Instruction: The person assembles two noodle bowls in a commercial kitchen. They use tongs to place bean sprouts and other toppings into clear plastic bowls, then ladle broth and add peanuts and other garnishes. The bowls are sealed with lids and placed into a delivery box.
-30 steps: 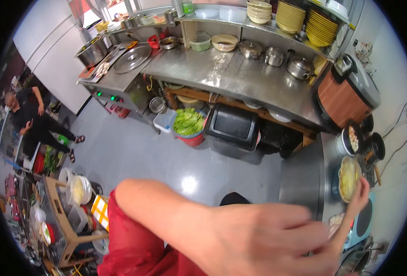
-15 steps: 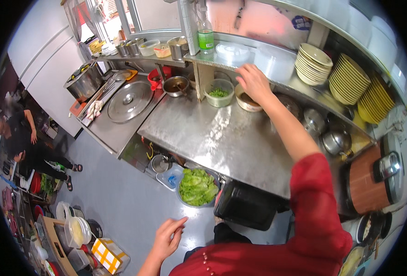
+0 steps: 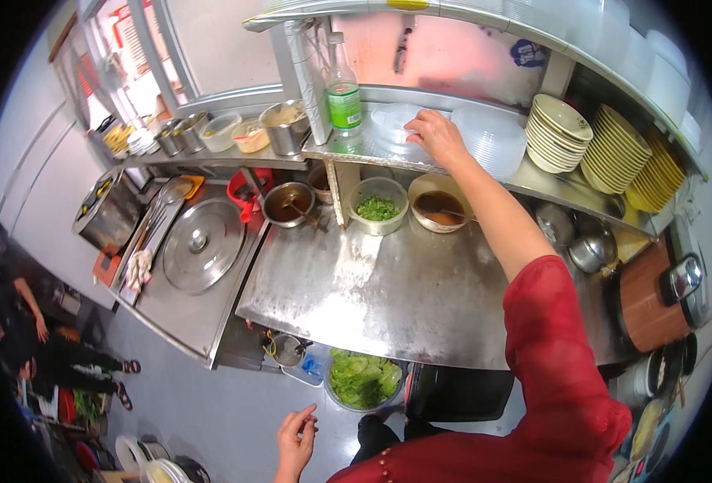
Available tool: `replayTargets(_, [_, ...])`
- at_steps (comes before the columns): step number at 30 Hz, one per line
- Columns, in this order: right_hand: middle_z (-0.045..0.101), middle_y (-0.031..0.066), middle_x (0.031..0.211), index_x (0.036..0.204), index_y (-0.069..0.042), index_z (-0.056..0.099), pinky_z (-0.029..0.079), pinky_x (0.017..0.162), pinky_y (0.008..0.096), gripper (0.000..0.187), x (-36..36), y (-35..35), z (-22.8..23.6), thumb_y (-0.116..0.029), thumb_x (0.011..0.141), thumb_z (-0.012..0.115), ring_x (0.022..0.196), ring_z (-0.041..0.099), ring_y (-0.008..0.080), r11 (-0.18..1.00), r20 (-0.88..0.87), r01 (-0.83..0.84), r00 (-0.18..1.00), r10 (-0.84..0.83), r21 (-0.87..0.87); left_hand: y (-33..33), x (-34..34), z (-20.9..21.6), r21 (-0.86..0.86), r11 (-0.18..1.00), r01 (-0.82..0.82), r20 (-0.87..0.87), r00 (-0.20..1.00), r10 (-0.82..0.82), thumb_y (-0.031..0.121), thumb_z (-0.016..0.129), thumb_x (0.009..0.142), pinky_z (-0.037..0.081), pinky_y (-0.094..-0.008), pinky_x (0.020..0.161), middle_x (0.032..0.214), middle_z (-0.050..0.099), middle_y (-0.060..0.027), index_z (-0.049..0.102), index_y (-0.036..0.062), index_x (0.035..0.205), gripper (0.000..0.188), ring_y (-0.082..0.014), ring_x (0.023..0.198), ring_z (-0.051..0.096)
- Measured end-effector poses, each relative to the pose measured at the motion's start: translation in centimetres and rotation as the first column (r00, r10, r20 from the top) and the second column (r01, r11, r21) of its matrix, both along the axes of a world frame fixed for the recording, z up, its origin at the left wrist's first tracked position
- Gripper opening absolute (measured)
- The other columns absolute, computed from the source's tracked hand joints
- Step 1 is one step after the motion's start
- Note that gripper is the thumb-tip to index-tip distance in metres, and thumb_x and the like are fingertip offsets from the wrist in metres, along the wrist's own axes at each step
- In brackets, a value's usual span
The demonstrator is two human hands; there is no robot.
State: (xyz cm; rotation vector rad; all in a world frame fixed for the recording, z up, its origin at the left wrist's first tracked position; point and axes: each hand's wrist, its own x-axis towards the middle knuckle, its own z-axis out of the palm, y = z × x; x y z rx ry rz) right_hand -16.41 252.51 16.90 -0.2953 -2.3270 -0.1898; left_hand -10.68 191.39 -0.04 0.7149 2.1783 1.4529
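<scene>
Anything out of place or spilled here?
Leafy greens look oddly placed: uncovered, lower than the steel counter, near the person's legs. Pale patch on the counter could be glare or residue; can't tell.

Right hand [image 3: 438,137] by clear plasticware [image 3: 388,121], steel counter [image 3: 388,294]

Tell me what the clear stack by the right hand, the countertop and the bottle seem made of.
Clear stack: probably glossy plastic; thin translucent rims. Countertop: metal, likely stainless steel; satin grey, blurred glare. Bottle: smooth, see-through; glass or plastic, unclear.

resto-type kitchen: s/s counter [image 3: 404,298], bowl stacks [image 3: 556,135], lg pot [image 3: 111,219]
</scene>
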Motion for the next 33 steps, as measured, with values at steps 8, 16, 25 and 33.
replayTargets(8, [0.061,0.0062,0.091,0.091,-0.01,0.068,0.052,0.077,0.0396,0.015,-0.3,0.0,0.8,-0.017,0.078,0.072,0.091,0.06,0.0265,0.999,-0.135,-0.047,0.99,0.046,-0.006,5.1,-5.2,-1.2,0.062,0.976,0.21,0.036,0.977,-0.212,-0.006,0.057,0.089,0.053,-0.0252,0.064,0.086,0.062,-0.0076,0.068,0.0052,0.117,0.032,-0.0133,0.071,0.064])
replayTargets(16, [0.057,0.0093,0.083,0.086,-0.006,0.062,0.051,0.069,0.0377,0.013,4.6,-7.4,2.4,-0.007,0.074,0.065,0.08,0.059,0.0276,0.942,-0.292,-0.132,0.929,0.226,0.308,7.8,-4.5,-1.9,0.266,0.934,0.237,0.271,0.912,-0.308,0.012,0.059,0.095,0.055,-0.0298,0.063,0.095,0.063,-0.0098,0.06,0.0055,0.126,0.031,-0.0193,0.074,0.066])
replayTargets(25, [0.06,0.0078,0.1,0.102,-0.004,0.065,0.052,0.074,0.0341,0.031,36.3,-32.2,-8.6,-0.019,0.076,0.071,0.092,0.061,0.0246,0.918,0.199,-0.363,0.899,0.389,-0.158,16.7,8.9,0.9,0.43,0.897,0.1,0.708,0.579,-0.404,0.015,0.059,0.095,0.052,-0.0263,0.056,0.111,0.067,-0.0164,0.038,0.0078,0.144,0.054,-0.018,0.07,0.066])
replayTargets(33, [0.068,0.0166,0.093,0.124,-0.006,0.061,0.054,0.072,0.0382,0.043,70.2,-51.9,-12.2,-0.022,0.084,0.07,0.082,0.068,0.0303,-0.006,0.245,0.295,0.783,-0.572,-0.955,8.3,42.0,-2.7,0.364,0.657,0.66,0.459,0.486,-0.743,0.02,0.056,0.099,0.05,-0.0248,0.064,0.111,0.062,-0.006,0.043,0.0098,0.138,0.043,-0.0109,0.085,0.062])
